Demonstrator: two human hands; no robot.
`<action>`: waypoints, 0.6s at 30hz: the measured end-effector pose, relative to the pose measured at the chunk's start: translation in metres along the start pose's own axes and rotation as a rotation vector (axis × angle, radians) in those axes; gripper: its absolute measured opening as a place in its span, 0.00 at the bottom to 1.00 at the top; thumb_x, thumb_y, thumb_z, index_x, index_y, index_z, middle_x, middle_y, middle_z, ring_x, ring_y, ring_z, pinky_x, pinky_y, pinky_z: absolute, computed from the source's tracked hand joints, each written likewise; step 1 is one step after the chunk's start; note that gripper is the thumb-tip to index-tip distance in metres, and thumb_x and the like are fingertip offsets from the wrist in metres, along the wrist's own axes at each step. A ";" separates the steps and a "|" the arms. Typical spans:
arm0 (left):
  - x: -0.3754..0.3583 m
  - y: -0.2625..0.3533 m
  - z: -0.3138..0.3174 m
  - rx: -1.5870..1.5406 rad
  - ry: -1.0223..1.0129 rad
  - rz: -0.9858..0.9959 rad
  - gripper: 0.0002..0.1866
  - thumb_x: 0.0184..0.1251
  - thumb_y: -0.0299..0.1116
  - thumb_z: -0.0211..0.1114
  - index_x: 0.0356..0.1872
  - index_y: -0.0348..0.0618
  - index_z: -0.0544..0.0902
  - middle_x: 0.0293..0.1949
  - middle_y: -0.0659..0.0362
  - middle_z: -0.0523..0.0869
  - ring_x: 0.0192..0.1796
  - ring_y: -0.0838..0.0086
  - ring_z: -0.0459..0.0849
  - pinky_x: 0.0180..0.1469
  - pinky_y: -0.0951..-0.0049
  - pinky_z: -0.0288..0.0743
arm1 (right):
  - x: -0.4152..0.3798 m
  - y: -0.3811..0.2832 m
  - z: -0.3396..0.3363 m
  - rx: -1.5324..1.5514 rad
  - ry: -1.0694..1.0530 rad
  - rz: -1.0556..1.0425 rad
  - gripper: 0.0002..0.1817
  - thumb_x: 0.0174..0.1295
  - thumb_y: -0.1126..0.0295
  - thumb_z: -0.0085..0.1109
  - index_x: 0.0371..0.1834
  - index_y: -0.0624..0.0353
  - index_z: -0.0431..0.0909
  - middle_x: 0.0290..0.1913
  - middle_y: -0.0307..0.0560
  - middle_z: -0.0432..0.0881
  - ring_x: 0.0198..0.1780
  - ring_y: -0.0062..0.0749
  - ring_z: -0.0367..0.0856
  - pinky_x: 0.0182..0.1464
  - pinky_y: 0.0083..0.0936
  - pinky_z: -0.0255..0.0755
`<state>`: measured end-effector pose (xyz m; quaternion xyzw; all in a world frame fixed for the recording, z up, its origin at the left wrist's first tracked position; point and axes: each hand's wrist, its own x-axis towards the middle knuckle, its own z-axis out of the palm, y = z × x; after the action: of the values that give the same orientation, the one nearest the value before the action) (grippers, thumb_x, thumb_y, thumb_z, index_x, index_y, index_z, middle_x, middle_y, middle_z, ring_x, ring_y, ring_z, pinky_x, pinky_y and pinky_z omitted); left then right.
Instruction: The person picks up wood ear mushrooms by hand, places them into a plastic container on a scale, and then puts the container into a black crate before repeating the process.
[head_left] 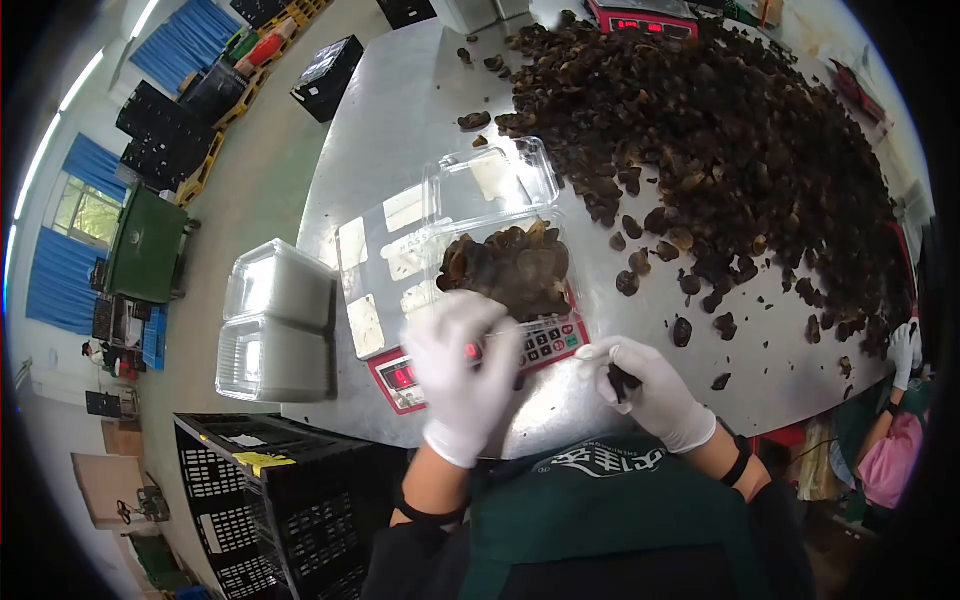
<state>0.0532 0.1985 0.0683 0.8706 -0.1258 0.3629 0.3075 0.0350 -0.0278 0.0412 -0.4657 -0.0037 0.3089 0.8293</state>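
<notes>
A clear plastic clamshell box (575, 262) sits lidded-side back on a red digital scale (405, 398), its lid (545, 165) hinged open. Inside lies a heap of dark wood ear mushrooms (510, 268). My left hand (455, 365), in a white glove, hovers over the scale's front, just before the box; its fingers are curled and smeared by motion, so I cannot make out whether they hold anything. My right hand (645, 385), gloved too, is near the scale's right front corner, its fingers closed on a dark wood ear mushroom piece (624, 380).
A large pile of wood ear mushrooms (690, 130) covers the metal table's right side, with loose pieces around it. Stacked clear boxes (275, 320) stand at the left edge. Black crates (290, 500) are below. Another person's gloved hand (905, 350) is at far right.
</notes>
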 end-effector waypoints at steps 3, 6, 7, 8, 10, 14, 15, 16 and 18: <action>0.018 -0.032 -0.006 0.327 -0.222 -0.177 0.06 0.57 0.34 0.74 0.30 0.48 0.85 0.31 0.60 0.84 0.39 0.63 0.81 0.44 0.62 0.68 | -0.005 0.001 -0.011 -0.042 0.018 0.014 0.18 0.78 0.66 0.43 0.54 0.68 0.79 0.39 0.44 0.81 0.33 0.20 0.73 0.37 0.17 0.69; 0.034 -0.042 -0.003 0.289 -0.494 -0.306 0.07 0.57 0.36 0.74 0.25 0.46 0.87 0.24 0.59 0.85 0.33 0.63 0.84 0.40 0.63 0.70 | -0.007 0.004 -0.011 -0.051 0.021 0.030 0.16 0.77 0.68 0.45 0.52 0.68 0.81 0.40 0.44 0.82 0.35 0.21 0.75 0.41 0.18 0.70; 0.037 -0.046 -0.002 0.255 -0.472 -0.307 0.08 0.57 0.36 0.73 0.22 0.45 0.87 0.20 0.58 0.85 0.27 0.63 0.85 0.36 0.64 0.73 | -0.006 0.006 -0.011 -0.044 0.021 0.023 0.16 0.77 0.68 0.45 0.52 0.68 0.81 0.40 0.44 0.82 0.35 0.21 0.75 0.41 0.18 0.70; 0.039 -0.044 -0.004 0.259 -0.474 -0.296 0.08 0.57 0.36 0.73 0.22 0.45 0.87 0.20 0.58 0.85 0.27 0.63 0.85 0.36 0.64 0.73 | -0.004 0.008 -0.010 -0.096 0.033 0.002 0.16 0.76 0.69 0.46 0.51 0.68 0.81 0.39 0.44 0.82 0.36 0.21 0.76 0.42 0.19 0.71; 0.043 -0.041 -0.006 0.215 -0.535 -0.403 0.08 0.56 0.35 0.72 0.23 0.44 0.87 0.20 0.58 0.85 0.24 0.63 0.85 0.33 0.65 0.76 | -0.002 0.010 -0.008 -0.141 0.048 -0.027 0.15 0.76 0.69 0.47 0.50 0.68 0.82 0.39 0.44 0.83 0.37 0.21 0.77 0.43 0.19 0.72; 0.043 -0.044 -0.004 0.269 -0.551 -0.251 0.07 0.56 0.34 0.72 0.24 0.44 0.88 0.20 0.57 0.86 0.24 0.63 0.85 0.34 0.67 0.77 | 0.003 0.005 -0.002 -0.224 0.030 -0.033 0.14 0.75 0.70 0.49 0.49 0.67 0.83 0.39 0.43 0.84 0.38 0.20 0.78 0.44 0.19 0.72; 0.041 -0.047 -0.004 0.205 -0.538 -0.267 0.07 0.56 0.34 0.72 0.24 0.44 0.88 0.20 0.56 0.86 0.23 0.63 0.85 0.33 0.67 0.77 | 0.005 0.003 0.000 -0.259 0.028 -0.028 0.14 0.74 0.70 0.50 0.49 0.67 0.84 0.38 0.42 0.84 0.38 0.19 0.78 0.43 0.19 0.73; 0.041 -0.049 -0.004 0.141 -0.523 -0.282 0.08 0.57 0.34 0.72 0.24 0.43 0.88 0.20 0.56 0.86 0.23 0.63 0.85 0.33 0.68 0.78 | 0.006 0.000 0.001 -0.263 0.029 -0.029 0.14 0.74 0.70 0.50 0.49 0.67 0.84 0.38 0.42 0.84 0.38 0.19 0.78 0.43 0.19 0.73; 0.041 -0.046 -0.010 0.042 -0.490 -0.428 0.09 0.57 0.35 0.73 0.24 0.42 0.88 0.20 0.56 0.86 0.23 0.64 0.85 0.33 0.68 0.78 | 0.007 -0.007 0.006 -0.360 0.067 -0.065 0.13 0.73 0.71 0.52 0.49 0.65 0.84 0.37 0.41 0.85 0.38 0.19 0.79 0.43 0.18 0.73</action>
<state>0.0973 0.2410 0.0828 0.9448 -0.0028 0.0723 0.3195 0.0428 -0.0221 0.0474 -0.6161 -0.0463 0.2605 0.7419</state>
